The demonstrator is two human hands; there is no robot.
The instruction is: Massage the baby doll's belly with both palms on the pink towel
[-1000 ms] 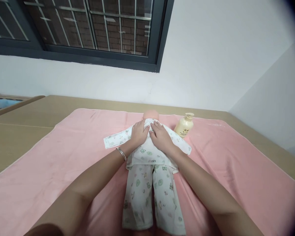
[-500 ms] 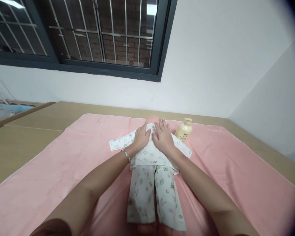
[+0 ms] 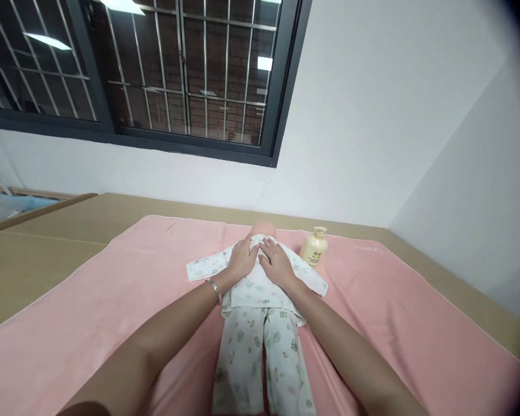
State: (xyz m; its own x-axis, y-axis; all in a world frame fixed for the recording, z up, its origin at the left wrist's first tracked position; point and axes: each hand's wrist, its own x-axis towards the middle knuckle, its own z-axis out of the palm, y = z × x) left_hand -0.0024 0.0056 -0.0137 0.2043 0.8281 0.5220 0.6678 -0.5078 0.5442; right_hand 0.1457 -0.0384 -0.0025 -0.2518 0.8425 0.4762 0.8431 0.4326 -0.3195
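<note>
A doll (image 3: 260, 289) lies on its back on a pink towel (image 3: 112, 300), its long axis running straight away from the person; the head (image 3: 263, 227) points toward the far wall and the window (image 3: 156, 75), the legs point back toward the camera; the lower ends of the trouser legs run out of the bottom of the picture. It wears a white two-piece suit printed with small green and brown figures; the top (image 3: 255, 286) flares over the waist, and the trousers (image 3: 260, 358) fall in two loose, flat legs side by side. One sleeve (image 3: 205, 266) stretches out flat to the left; the other sleeve (image 3: 314, 280) angles out to the right; only the bare, pinkish crown of the head shows above the collar.

The left hand (image 3: 241, 259) lies flat on the doll's chest, fingers spread narrowly and reaching the collar, gripping nothing that shows; a silver bangle (image 3: 214, 287) circles its wrist. The right hand (image 3: 277, 264) rests palm down just beside it, fingers likewise loose and slightly apart, pressing the cloth rather than pinching it; the two hands nearly touch at the neckline.

A cream pump bottle (image 3: 314, 247) stands upright near the right sleeve; the towel covers a tan tabletop (image 3: 47, 231).
</note>
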